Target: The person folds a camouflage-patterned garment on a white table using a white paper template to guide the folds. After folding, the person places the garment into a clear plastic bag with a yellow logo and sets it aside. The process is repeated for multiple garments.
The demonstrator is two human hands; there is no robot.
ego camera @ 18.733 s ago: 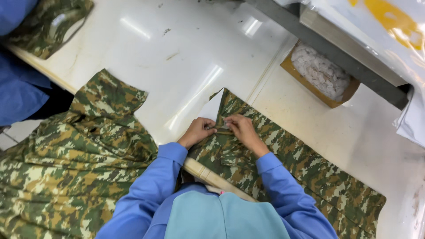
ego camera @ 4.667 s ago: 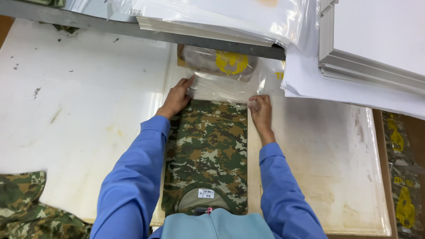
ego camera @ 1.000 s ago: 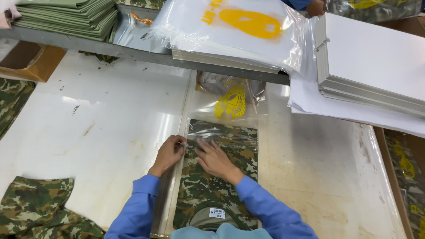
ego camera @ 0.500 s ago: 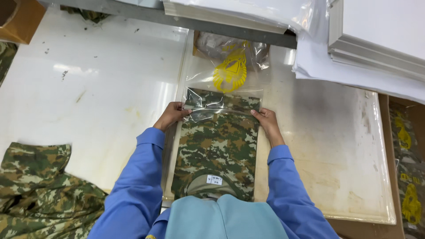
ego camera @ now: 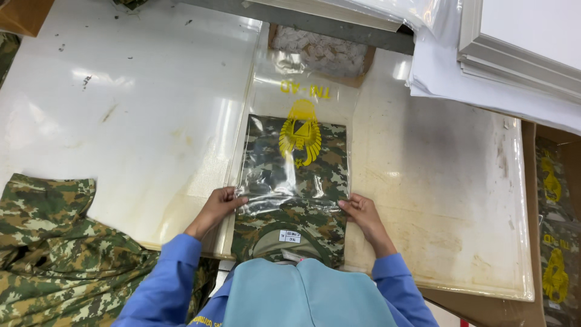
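Observation:
A folded camouflage shirt (ego camera: 290, 233) lies on the white table (ego camera: 139, 121), most of it inside a clear plastic bag (ego camera: 302, 91) printed with a yellow emblem. The collar end with a small white label sticks out toward me. My left hand (ego camera: 218, 206) pinches the bag's open edge at the shirt's left side. My right hand (ego camera: 362, 213) grips the same edge at the right side. Both blue sleeves frame the shirt.
A pile of loose camouflage garments (ego camera: 54, 254) lies at the lower left. White boards (ego camera: 520, 42) and plastic sheets are stacked at the top right. A cardboard box of white scraps (ego camera: 321, 51) sits behind the bag. Bagged shirts (ego camera: 554, 242) lie in a box at right.
Since half a second ago, the bag has slid further down over the shirt, and both hands have moved toward me along the shirt's sides.

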